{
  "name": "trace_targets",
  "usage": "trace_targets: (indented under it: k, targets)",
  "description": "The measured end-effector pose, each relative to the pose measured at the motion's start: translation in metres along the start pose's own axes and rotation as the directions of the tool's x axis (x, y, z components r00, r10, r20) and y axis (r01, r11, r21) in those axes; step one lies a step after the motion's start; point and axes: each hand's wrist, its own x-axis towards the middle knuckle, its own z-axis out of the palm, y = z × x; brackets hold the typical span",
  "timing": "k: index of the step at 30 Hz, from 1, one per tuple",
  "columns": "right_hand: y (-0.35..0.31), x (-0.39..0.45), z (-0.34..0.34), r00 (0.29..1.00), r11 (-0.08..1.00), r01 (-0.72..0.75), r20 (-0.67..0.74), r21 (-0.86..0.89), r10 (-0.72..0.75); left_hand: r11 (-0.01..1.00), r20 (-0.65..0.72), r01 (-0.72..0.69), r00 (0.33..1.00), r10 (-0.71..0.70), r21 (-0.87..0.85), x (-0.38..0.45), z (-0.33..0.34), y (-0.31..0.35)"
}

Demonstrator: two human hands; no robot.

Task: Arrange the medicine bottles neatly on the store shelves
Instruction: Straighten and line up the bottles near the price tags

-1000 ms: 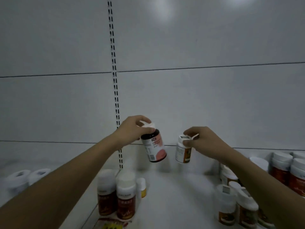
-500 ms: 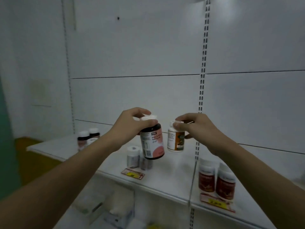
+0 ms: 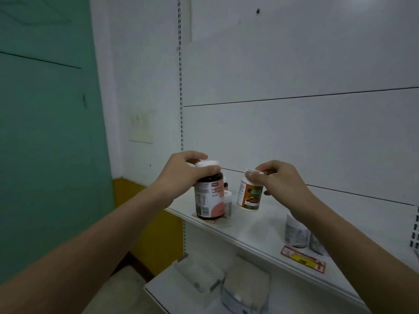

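My left hand (image 3: pixel 181 172) grips the white cap of a dark brown bottle (image 3: pixel 209 197) with a grey and pink label, holding it upright above the front left corner of the white shelf (image 3: pixel 251 232). My right hand (image 3: pixel 280 177) pinches the cap of a small white bottle (image 3: pixel 249 196) with an orange and green label, held a little tilted over the shelf. Behind the dark bottle stands a small white bottle (image 3: pixel 227 203), partly hidden. Two pale bottles (image 3: pixel 295 232) stand further right on the shelf, partly behind my right forearm.
A red and yellow price tag (image 3: pixel 302 259) sits on the shelf's front edge. Below, a lower shelf carries clear plastic boxes (image 3: pixel 199 274). A teal wall (image 3: pixel 45 132) is on the left, with a slotted upright (image 3: pixel 180 87) and white back panels behind.
The view has swung further left along the shelving. Both hands have carried their bottles leftward to the shelf's left end; the grips are unchanged.
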Motion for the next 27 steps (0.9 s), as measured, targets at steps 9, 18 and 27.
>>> trace_targets:
  k: [9, 18, 27]
  targets:
    - [0.068, 0.121, 0.059, 0.974, 0.971, -0.054, -0.201, 0.231, 0.102, 0.999, -0.098, -0.001, 0.995, -0.002, -0.04, 0.105, -0.015, -0.055]
    - [0.156, 0.179, 0.107, 0.887, 0.939, -0.158, -0.374, 0.305, 0.271, 0.988, 0.076, -0.088, 0.992, 0.098, -0.131, 0.193, 0.026, -0.091]
    - [0.214, 0.167, 0.117, 0.867, 0.979, -0.204, -0.461, 0.022, 0.191, 0.977, 0.499, -0.176, 0.84, 0.215, -0.125, 0.253, 0.1, -0.122]
